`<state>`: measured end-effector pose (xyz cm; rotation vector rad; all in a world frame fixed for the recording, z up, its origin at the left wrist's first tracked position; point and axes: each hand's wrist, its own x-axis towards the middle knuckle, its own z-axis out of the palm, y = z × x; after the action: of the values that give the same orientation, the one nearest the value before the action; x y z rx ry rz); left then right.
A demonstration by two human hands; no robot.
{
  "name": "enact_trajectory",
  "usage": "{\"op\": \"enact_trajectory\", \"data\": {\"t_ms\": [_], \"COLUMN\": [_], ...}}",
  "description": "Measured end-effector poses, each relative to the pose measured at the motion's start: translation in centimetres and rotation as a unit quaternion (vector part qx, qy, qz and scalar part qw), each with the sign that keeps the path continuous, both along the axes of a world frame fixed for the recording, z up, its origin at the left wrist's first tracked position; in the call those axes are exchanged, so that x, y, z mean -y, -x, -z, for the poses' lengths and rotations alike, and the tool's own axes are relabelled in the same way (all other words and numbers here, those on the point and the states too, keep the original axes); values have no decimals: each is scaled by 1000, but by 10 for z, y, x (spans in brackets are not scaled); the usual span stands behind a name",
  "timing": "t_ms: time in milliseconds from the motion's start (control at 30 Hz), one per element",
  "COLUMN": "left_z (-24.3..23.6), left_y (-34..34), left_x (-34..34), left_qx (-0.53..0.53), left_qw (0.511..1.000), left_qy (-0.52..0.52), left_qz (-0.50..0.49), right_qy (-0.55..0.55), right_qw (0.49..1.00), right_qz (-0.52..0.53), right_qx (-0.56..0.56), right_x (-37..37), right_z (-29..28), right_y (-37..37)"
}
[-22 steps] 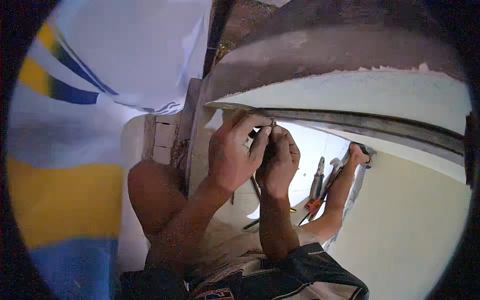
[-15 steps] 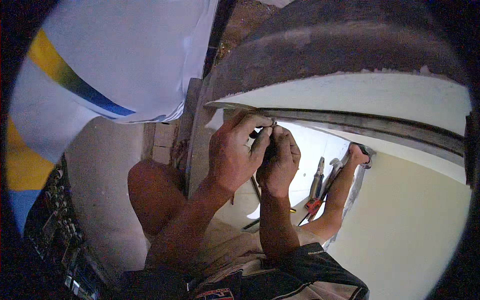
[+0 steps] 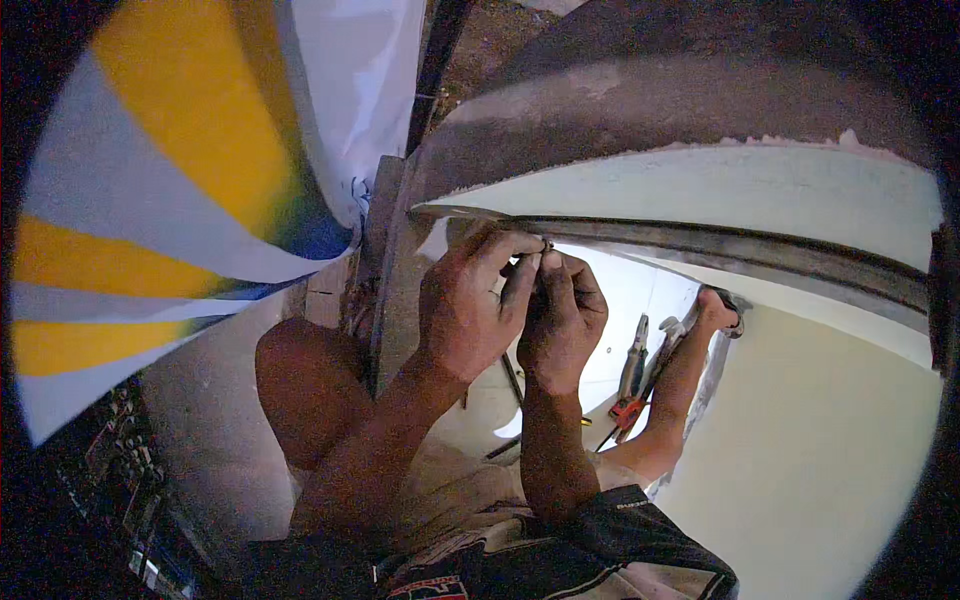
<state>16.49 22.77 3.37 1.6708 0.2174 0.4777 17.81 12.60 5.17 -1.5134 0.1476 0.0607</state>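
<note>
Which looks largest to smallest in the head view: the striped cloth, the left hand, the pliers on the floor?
1. Striped cloth, though nearness to the camera may enlarge it.
2. Left hand.
3. Pliers, farther off.

hands: left hand (image 3: 462, 312) and right hand (image 3: 562, 322) pressed together, fingertips pinching some tiny metal bit (image 3: 546, 245), too small to tell what it is
landmark: dark metal rail (image 3: 720, 248), curving across right above the knuckles
pliers (image 3: 630, 385): red-handled, lying below the rail, just right of the right hand
foot (image 3: 712, 310): bare, past the pliers, near the rail's lower side
cloth (image 3: 190, 170): white, yellow and blue, hanging well left of the rail
knee (image 3: 305, 375): bare, lower left of the rail
</note>
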Motion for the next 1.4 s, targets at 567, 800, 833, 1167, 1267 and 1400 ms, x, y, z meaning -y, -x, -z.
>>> {"op": "enact_trajectory", "data": {"t_ms": [567, 800, 833, 1167, 1267, 1400], "left_z": [0, 2, 2, 2, 0, 5], "left_y": [1, 1, 1, 1, 1, 1], "left_x": [1, 1, 2, 2, 1, 3], "left_qx": [-4, -19, -12, -12, -6, -2], "left_qw": [1000, 1000, 1000, 1000, 1000, 999], "left_qy": [-5, 4, 8, -7, -15, -32], "left_qz": [0, 2, 0, 1, 1, -4], "right_qy": [34, 23, 23, 2, -27, 12], "right_qw": [999, 1000, 1000, 1000, 999, 1000], "right_qz": [-3, 5, 6, -2, -8, -3], "right_qx": [7, -15, -15, -18, -29, -20], "right_x": [0, -1, 0, 8, 8, 2], "right_z": [-1, 3, 4, 10, 9, 7], "right_y": [0, 2, 2, 0, 0, 1]}}
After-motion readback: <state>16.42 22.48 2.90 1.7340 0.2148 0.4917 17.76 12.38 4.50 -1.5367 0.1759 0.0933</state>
